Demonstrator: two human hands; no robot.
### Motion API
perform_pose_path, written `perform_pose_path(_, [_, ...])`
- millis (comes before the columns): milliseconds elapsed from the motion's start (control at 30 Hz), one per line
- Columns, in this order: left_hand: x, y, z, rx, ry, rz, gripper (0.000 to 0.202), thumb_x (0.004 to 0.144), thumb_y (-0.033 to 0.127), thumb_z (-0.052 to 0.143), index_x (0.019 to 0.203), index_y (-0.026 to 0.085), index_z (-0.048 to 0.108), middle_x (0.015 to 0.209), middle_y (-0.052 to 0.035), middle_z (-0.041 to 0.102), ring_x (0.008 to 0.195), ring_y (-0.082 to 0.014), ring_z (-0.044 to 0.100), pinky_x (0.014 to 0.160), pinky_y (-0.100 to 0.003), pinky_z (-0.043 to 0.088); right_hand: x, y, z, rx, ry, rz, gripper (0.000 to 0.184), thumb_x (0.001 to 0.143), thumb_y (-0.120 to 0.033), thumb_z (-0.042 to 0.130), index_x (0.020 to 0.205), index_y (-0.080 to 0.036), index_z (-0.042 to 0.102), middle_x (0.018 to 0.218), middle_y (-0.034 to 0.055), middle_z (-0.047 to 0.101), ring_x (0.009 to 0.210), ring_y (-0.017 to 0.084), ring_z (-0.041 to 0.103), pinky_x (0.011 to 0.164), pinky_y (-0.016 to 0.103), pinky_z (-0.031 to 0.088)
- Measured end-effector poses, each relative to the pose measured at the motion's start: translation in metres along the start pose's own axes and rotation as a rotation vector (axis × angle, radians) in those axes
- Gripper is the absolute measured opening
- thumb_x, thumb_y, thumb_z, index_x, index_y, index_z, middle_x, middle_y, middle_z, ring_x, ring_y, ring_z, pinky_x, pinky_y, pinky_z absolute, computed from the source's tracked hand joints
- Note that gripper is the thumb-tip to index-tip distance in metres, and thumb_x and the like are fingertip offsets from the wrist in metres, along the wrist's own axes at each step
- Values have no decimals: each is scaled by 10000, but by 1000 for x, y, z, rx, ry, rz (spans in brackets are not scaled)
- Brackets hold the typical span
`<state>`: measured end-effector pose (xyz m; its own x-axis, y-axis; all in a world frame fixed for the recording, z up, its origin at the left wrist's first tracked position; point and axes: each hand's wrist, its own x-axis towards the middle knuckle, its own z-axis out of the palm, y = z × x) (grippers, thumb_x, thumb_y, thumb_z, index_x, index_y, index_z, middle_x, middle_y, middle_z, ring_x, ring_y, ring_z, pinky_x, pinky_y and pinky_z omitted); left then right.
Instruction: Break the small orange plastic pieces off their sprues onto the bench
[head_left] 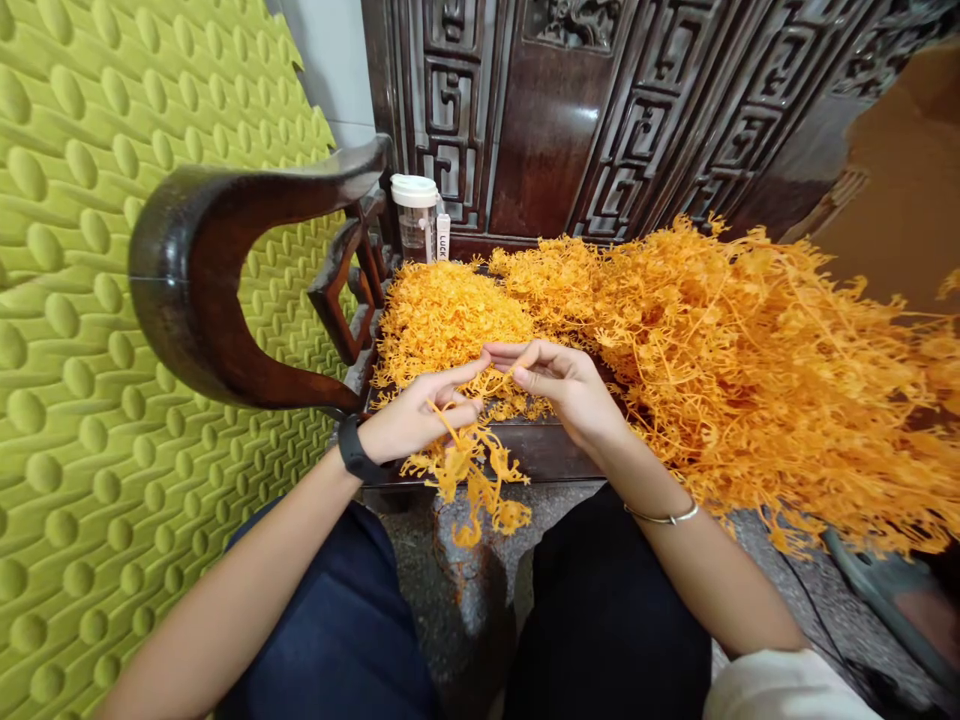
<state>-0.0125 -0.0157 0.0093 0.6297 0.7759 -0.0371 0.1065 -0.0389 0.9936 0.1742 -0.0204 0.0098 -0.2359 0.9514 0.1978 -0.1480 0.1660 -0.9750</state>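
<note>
My left hand is closed on an orange plastic plant sprig, whose branching end hangs below the fingers over the bench edge. Opposite it, my right hand pinches a thin orange stem piece between thumb and forefinger. The fingertips of both hands nearly meet. Just behind them lies a heap of small orange pieces on the dark wooden bench. To the right of my right hand spreads a large pile of long orange sprigs.
A clear cup with a white lid stands behind the heap, against the carved wooden backrest. On the left are a curved wooden armrest and a yellow-green padded wall. A cardboard piece is at the right.
</note>
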Motion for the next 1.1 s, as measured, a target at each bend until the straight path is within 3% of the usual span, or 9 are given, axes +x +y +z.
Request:
perform_pose_path(133, [-1, 2, 1, -6, -7, 48, 629, 756, 218, 545, 1345, 75, 376, 462, 113, 314, 425, -48, 212, 405, -172, 222, 0, -3, -2, 10, -60, -29, 122, 750, -156, 638, 644, -185, 586, 1095, 32, 674, 1072, 179, 597, 1025, 412, 381])
perform_pose_path(433, [-5, 4, 0, -18, -43, 42, 606, 756, 217, 549, 1333, 110, 398, 460, 104, 360, 399, -51, 302, 429, -178, 315, 0, -8, -4, 70, -115, -22, 125, 763, -130, 615, 653, -182, 585, 1119, 29, 663, 1075, 176, 595, 1046, 405, 361])
perform_pose_path(667, [-8, 1, -2, -6, -114, 25, 657, 817, 266, 492, 1411, 114, 254, 570, 24, 586, 453, -97, 503, 480, -221, 429, 1, -7, -6, 110, -148, -21, 120, 759, -120, 617, 657, -182, 605, 1101, 28, 670, 1080, 181, 592, 1038, 407, 373])
perform_pose_path(933, [-11, 4, -1, 6, -138, 89, 689, 818, 276, 500, 1429, 120, 223, 578, -5, 633, 455, -105, 503, 438, -213, 383, 4, -1, -4, 184, -107, 44, 135, 693, -179, 681, 602, -201, 585, 1068, 16, 686, 1097, 200, 579, 1050, 422, 349])
perform_pose_path(1100, [-9, 4, 2, -15, -66, 94, 672, 785, 274, 534, 1406, 161, 304, 493, 42, 552, 389, -85, 423, 393, -203, 339, 6, 1, -5, 138, -87, 18, 95, 698, -204, 691, 643, -209, 614, 1054, 12, 687, 1063, 195, 593, 1033, 428, 365])
